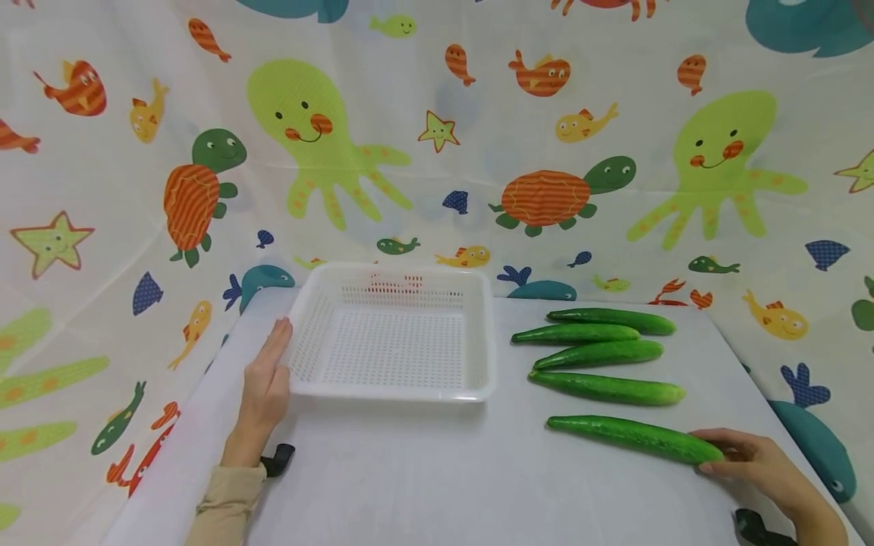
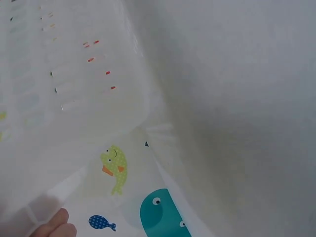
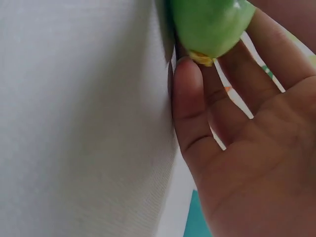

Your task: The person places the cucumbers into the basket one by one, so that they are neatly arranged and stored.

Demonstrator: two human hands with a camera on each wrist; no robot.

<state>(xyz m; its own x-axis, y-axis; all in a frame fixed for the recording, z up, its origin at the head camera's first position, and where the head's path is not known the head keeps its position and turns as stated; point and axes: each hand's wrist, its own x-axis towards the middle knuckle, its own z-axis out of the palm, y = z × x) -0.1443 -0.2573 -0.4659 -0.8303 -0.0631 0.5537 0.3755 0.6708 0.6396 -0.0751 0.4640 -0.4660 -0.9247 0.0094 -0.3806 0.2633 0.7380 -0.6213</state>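
Note:
A white perforated plastic basket (image 1: pixel 392 394) stands on the table, left of the cucumbers. Along its left side rests my left hand (image 1: pixel 265 383), with fairly straight fingers pointing away from me. In the left wrist view, the fingertips (image 2: pixel 61 224) show at the lower left beside the basket wall (image 2: pixel 113 106). My right hand (image 1: pixel 754 459) has its thumb and fingers around the right end of the nearest cucumber (image 1: pixel 635 436), which lies nearly level along the table. The right wrist view shows that cucumber's pale end with a yellow tip, thumb and fingers close about it.
Behind the held one, several more cucumbers lie roughly side by side, among them a front one (image 1: pixel 608 387) and a far one (image 1: pixel 611 319). The white table (image 1: pixel 423 478) ends at a cloth backdrop (image 1: pixel 382 136) printed with sea animals.

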